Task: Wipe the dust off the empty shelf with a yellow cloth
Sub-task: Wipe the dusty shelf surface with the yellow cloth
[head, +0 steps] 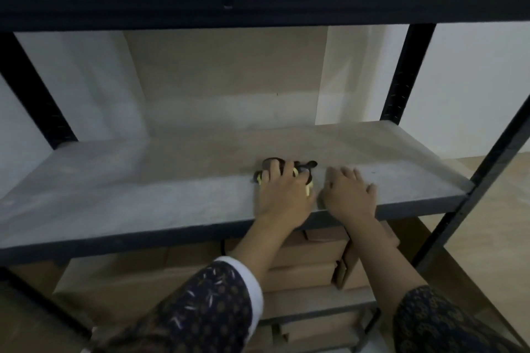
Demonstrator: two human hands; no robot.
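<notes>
- Wiping looks to be the step in hand: the person's left hand point(282, 189) lies on top of the bunched yellow cloth with dark markings point(309, 189), fingers spread and curled over it, gripping it and holding it down.
- That cloth sits on the pale grey shelf board point(143, 195), near the front edge and a little right of the middle.
- The right hand point(350, 192) rests flat on the board just beside it, fingers nearly straight, holding nothing. It seems only to steady the person.
- The board belongs to a dark metal rack point(407, 71). Brown cardboard boxes point(301, 252) are stacked on the level below.
- I can't tell from the surface how much has been cleaned.
- Next, I'd judge, comes a firm sweep along the board, out to the left end and back into the rear corners, with the cloth kept flat under the palm.
</notes>
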